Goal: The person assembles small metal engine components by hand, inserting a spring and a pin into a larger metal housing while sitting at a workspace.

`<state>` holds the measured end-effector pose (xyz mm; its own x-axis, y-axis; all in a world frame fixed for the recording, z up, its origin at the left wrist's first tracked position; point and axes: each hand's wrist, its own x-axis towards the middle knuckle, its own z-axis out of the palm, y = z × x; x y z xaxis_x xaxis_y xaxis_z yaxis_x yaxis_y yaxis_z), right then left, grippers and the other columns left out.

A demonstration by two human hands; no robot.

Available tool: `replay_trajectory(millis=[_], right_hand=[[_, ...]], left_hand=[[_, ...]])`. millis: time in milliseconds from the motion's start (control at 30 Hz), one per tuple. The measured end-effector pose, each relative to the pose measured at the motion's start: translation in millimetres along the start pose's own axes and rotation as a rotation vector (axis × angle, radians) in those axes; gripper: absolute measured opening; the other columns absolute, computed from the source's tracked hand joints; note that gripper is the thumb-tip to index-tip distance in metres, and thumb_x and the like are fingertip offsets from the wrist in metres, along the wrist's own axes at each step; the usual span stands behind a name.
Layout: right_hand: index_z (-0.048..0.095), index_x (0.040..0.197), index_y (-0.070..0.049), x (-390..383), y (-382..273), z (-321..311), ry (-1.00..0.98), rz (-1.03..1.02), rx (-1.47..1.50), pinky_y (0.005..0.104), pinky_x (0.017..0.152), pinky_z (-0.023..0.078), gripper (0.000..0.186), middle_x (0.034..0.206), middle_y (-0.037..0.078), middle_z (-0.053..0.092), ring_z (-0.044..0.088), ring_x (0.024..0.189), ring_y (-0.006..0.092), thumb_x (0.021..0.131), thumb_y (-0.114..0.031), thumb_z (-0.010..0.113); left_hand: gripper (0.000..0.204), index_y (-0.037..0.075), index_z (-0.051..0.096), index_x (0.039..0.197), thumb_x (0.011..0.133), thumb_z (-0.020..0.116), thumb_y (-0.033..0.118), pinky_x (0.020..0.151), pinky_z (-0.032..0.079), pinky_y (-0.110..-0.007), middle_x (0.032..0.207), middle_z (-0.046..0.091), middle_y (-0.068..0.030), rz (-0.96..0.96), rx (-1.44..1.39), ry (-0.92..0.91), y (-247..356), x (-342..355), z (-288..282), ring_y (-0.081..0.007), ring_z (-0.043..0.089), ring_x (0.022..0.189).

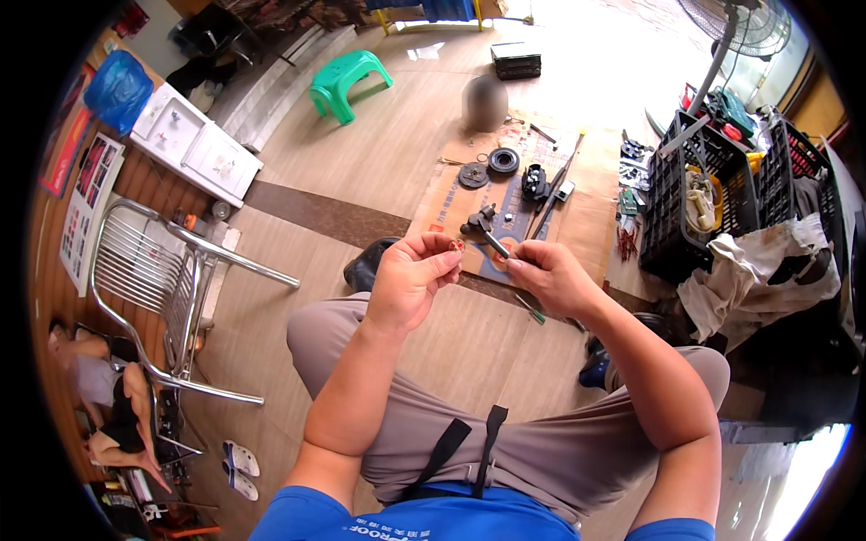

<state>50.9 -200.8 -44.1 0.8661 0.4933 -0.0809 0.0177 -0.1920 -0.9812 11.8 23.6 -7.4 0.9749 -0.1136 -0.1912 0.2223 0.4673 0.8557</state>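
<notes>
My left hand [417,279] pinches a small reddish ring-like piece [457,246] between thumb and finger. Just right of it, my right hand [543,275] grips a dark metal shaft [492,239] with a jointed black head [478,219]. Both hands are over a cardboard sheet [591,216] on the floor. Beyond them on the cardboard lie a black ring [503,160], a grey disc [472,176], a black mechanical part [533,185], long thin rods and small loose pieces. A green-handled tool [532,313] lies near my right hand.
Black crates [667,234] with cloths stand right, near a fan [731,27]. A steel chair [144,261] and white cabinet [216,162] stand left. Behind are a green stool [352,68] and a blurred shape [485,101]. At lower left another person's bare legs [140,415] show beside sandals [242,460].
</notes>
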Motion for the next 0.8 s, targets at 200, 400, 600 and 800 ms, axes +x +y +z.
replay_trajectory(millis=[200,400,600,800], right_hand=[[0.062,0.089,0.003,-5.3,-13.6,-12.8,-0.164,0.319,0.037,0.0282,0.052,0.046,0.017,0.066,0.005,0.057,0.056,0.055,0.0115,0.092,-0.013,0.058],[0.06,0.115,0.002,-2.7,-23.0,-6.2,0.055,0.098,-0.113,0.0259,0.052,0.047,0.026,0.075,0.005,0.063,0.062,0.062,0.0118,0.091,-0.009,0.057],[0.056,0.118,0.004,-3.2,-40.7,20.6,-0.159,0.042,0.382,0.0244,0.06,0.05,0.031,0.093,0.008,0.067,0.064,0.073,0.0116,0.09,-0.01,0.06],[0.064,0.087,0.002,-3.1,-43.0,15.3,0.016,-0.179,-0.071,0.0313,0.06,0.049,0.013,0.069,0.014,0.064,0.062,0.064,0.0153,0.087,-0.011,0.064]], left_hand=[[0.011,-0.001,0.063,0.096,0.085,0.063,-0.003,0.065,0.049,-0.024,0.085,0.066,-0.0058,0.165,0.195,0.076,0.9,-0.4,0.9,-0.0119,0.061,0.072],[0.013,-0.002,0.063,0.097,0.085,0.064,-0.002,0.066,0.049,-0.023,0.086,0.067,-0.0063,0.146,0.391,0.049,-1.3,-5.0,14.6,-0.0102,0.061,0.073],[0.012,-0.002,0.063,0.097,0.085,0.064,-0.002,0.067,0.05,-0.023,0.086,0.067,-0.0058,0.123,0.393,0.016,-4.6,-7.0,15.7,-0.0099,0.061,0.074],[0.012,-0.001,0.064,0.097,0.085,0.064,-0.002,0.067,0.049,-0.022,0.086,0.067,-0.0051,0.14,0.392,0.067,-7.2,-4.8,13.9,-0.0093,0.06,0.074]])
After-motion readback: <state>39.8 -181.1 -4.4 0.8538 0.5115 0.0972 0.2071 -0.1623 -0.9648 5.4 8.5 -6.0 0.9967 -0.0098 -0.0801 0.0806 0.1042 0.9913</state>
